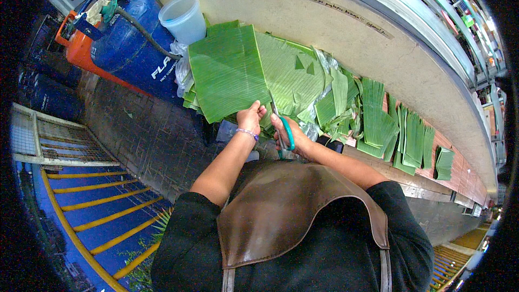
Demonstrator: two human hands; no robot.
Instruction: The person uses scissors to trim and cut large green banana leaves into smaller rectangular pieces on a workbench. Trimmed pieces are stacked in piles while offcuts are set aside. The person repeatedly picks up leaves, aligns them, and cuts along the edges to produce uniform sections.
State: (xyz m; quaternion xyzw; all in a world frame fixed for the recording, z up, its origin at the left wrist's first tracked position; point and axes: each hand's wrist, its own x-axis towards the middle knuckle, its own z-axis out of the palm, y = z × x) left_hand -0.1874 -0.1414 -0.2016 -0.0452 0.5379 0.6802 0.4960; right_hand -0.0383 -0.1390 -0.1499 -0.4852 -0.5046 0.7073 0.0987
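My left hand (pixel 251 118) pinches the lower right corner of a large squared banana leaf (pixel 230 70), holding it up at a slant. Close beside that leaf's right edge, my right hand (pixel 292 136) grips a pair of scissors (pixel 289 130) with teal handles. The blades point up and away from me; whether they touch the leaf I cannot tell. Behind lies a pile of broad banana leaves (pixel 286 67), with small cut triangles and strips on top. Leaf scraps (pixel 340 124) and clear plastic are heaped to the right of the scissors.
Stacks of cut leaf pieces (pixel 374 113) line the bench (pixel 462 176) to the right, along a pale wall (pixel 346 27). At the left stand a translucent bucket (pixel 183 20), a blue gas cylinder (pixel 132 43) with a hose, and an orange cylinder (pixel 81 51). A yellow railing (pixel 86 227) runs at lower left.
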